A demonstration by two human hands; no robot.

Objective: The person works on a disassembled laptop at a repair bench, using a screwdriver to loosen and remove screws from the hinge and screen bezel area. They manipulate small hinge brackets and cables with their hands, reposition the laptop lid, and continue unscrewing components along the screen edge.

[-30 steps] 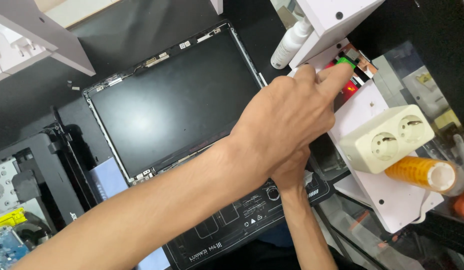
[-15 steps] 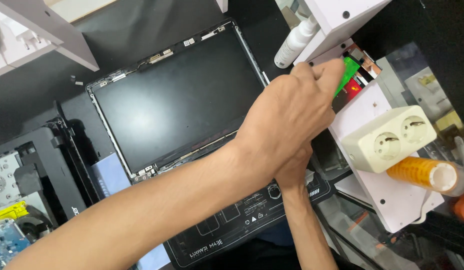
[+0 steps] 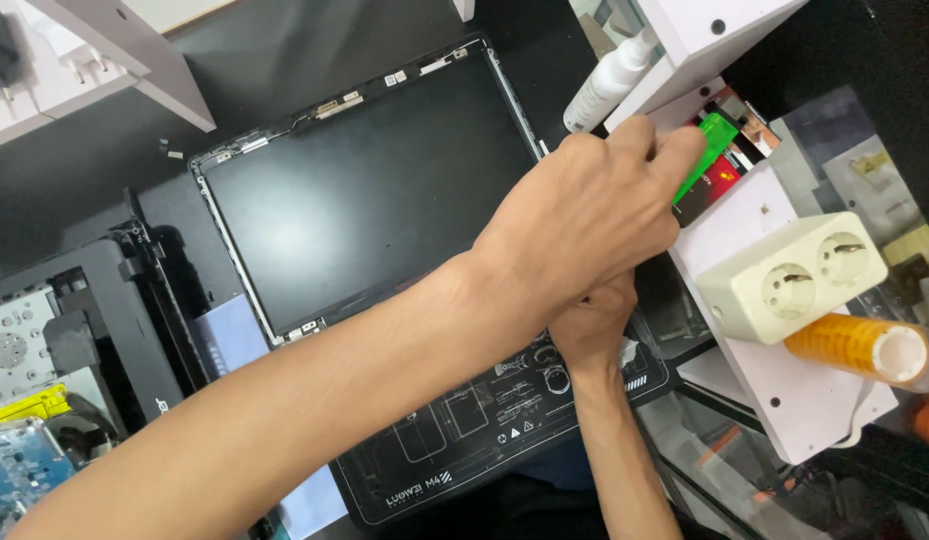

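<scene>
My left hand (image 3: pixel 585 225) reaches across a bare laptop screen panel (image 3: pixel 365 190) to the white shelf at the right. Its fingertips pinch a flat green plastic card (image 3: pixel 713 145) that stands among red and black cards in a holder (image 3: pixel 730 175). My right hand (image 3: pixel 595 325) lies under the left wrist at the panel's lower right corner. Most of it is hidden, so I cannot see what its fingers are doing.
A black work mat with white outlines (image 3: pixel 485 420) lies under the panel. To the right are a white double socket (image 3: pixel 795 275), an orange tape roll (image 3: pixel 865 350) and a white spray bottle (image 3: pixel 610 80). An opened laptop base with a blue circuit board (image 3: pixel 45 400) sits at the left.
My left hand has shifted slightly along the shelf, and more of the green card now shows beyond its fingertips. The right hand stays under it.
</scene>
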